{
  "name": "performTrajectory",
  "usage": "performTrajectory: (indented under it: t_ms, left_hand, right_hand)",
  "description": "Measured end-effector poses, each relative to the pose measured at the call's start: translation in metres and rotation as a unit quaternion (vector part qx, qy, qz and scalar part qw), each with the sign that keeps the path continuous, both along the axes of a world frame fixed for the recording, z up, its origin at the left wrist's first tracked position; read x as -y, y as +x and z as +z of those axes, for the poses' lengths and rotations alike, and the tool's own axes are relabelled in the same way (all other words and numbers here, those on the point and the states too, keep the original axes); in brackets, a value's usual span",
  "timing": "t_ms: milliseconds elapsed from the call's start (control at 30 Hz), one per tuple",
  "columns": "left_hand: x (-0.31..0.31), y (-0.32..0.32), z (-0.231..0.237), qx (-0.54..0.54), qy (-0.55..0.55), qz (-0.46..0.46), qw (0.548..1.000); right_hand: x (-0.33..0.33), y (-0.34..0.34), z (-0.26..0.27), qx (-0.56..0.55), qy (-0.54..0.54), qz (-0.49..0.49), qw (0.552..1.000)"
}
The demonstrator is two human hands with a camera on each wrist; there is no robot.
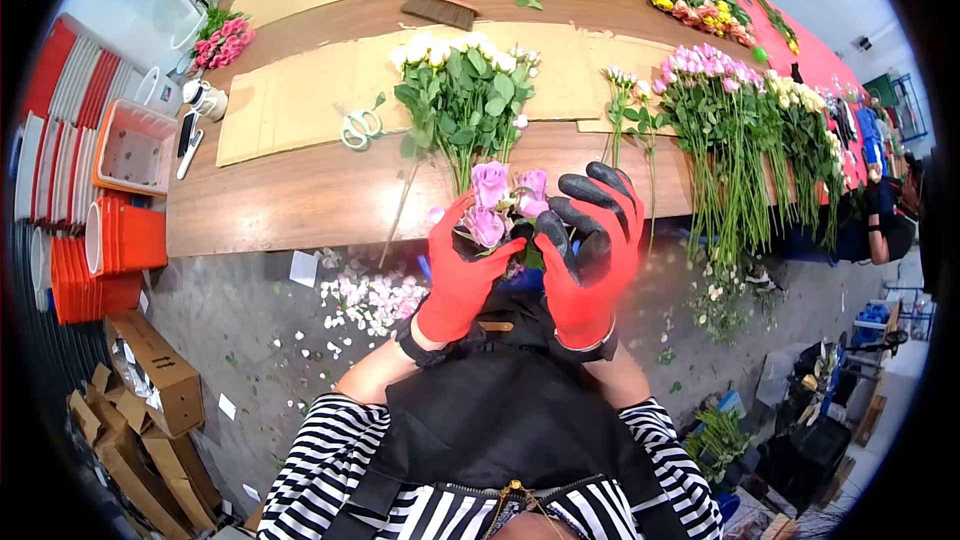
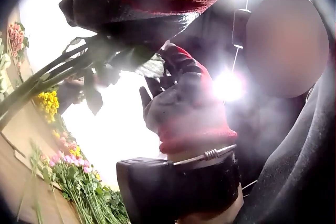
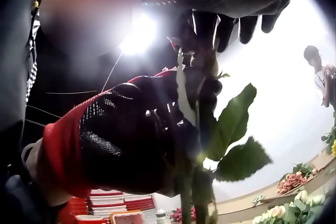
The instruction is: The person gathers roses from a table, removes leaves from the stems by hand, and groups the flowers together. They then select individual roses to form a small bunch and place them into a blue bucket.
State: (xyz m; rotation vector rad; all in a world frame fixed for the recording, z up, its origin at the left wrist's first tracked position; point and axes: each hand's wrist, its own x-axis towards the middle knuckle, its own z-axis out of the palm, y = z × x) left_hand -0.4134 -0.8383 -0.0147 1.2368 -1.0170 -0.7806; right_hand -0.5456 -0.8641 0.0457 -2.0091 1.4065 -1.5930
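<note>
Several light purple roses (image 1: 490,183) stand close in front of the black apron. My left hand (image 1: 458,280), in a red glove with black palm, grips their stems just below the heads. In the right wrist view the left hand (image 3: 131,134) wraps round the stems (image 3: 191,192), with green leaves (image 3: 239,134) sticking out beside it. My right hand (image 1: 597,260), gloved alike, is raised right beside the blooms, its fingers spread and slightly bent. The left wrist view shows the leafy stems (image 2: 52,74) slanting down from the left hand.
A leafy white rose bunch (image 1: 465,90) lies on cardboard ahead, with green-handled scissors (image 1: 361,128) to its left. Long-stemmed pink roses (image 1: 710,70) hang over the table edge at right. Fallen petals (image 1: 375,302) litter the floor. Orange buckets (image 1: 125,235) stand left.
</note>
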Motion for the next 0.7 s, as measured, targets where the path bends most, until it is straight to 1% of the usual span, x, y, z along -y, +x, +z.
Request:
performTrajectory:
  t_ms: [33, 100, 133, 167, 233, 300, 367, 400, 467, 500, 533, 567, 633, 700]
  left_hand:
    - [-0.001, 0.0, -0.001, -0.022, 0.0, 0.003, 1.0]
    - [0.0, 0.004, 0.004, -0.099, 0.082, -0.063, 0.99]
    - [0.001, 0.008, 0.008, -0.137, 0.123, -0.096, 0.978]
    - [0.002, 0.013, 0.012, -0.202, 0.123, -0.144, 0.961]
    - [0.006, 0.021, 0.019, -0.327, 0.12, -0.236, 0.907]
    - [0.009, 0.018, 0.018, -0.213, 0.095, -0.194, 0.953]
    - [0.009, 0.021, 0.022, -0.289, 0.111, -0.159, 0.937]
    - [0.015, 0.025, 0.022, -0.212, 0.079, -0.187, 0.956]
    - [0.013, 0.029, 0.013, -0.076, 0.037, -0.188, 0.979]
    - [0.009, 0.023, 0.003, -0.076, 0.058, -0.136, 0.986]
    - [0.006, 0.016, 0.001, -0.078, 0.08, -0.084, 0.99]
    - [0.003, 0.009, 0.001, -0.082, 0.102, -0.033, 0.991]
    - [-0.003, 0.004, 0.018, -0.104, 0.137, -0.036, 0.984]
    - [-0.006, 0.001, 0.011, -0.17, 0.095, -0.039, 0.98]
  right_hand:
    - [0.0, 0.0, 0.0, -0.013, -0.015, 0.003, 1.0]
    - [-0.001, 0.0, 0.0, -0.039, -0.045, 0.008, 0.998]
    - [0.0, 0.0, 0.002, -0.034, -0.05, 0.028, 0.998]
    - [0.001, 0.0, 0.001, -0.001, -0.044, 0.053, 0.998]
    - [0.003, 0.001, -0.005, 0.066, -0.033, 0.104, 0.992]
    - [0.001, -0.003, -0.015, 0.209, 0.046, 0.148, 0.966]
    - [0.0, -0.013, -0.002, 0.253, 0.118, 0.21, 0.937]
    - [0.002, -0.016, -0.001, 0.235, 0.099, 0.205, 0.945]
    - [0.006, -0.021, 0.001, 0.199, 0.059, 0.192, 0.959]
    - [0.005, -0.023, 0.008, 0.157, 0.049, 0.149, 0.975]
    - [0.003, -0.019, 0.013, 0.138, 0.056, 0.115, 0.982]
    - [0.001, -0.011, 0.014, 0.171, 0.08, 0.085, 0.978]
    - [0.001, -0.006, 0.021, 0.06, 0.086, 0.061, 0.993]
    - [0.0, -0.002, 0.017, 0.028, 0.067, 0.03, 0.997]
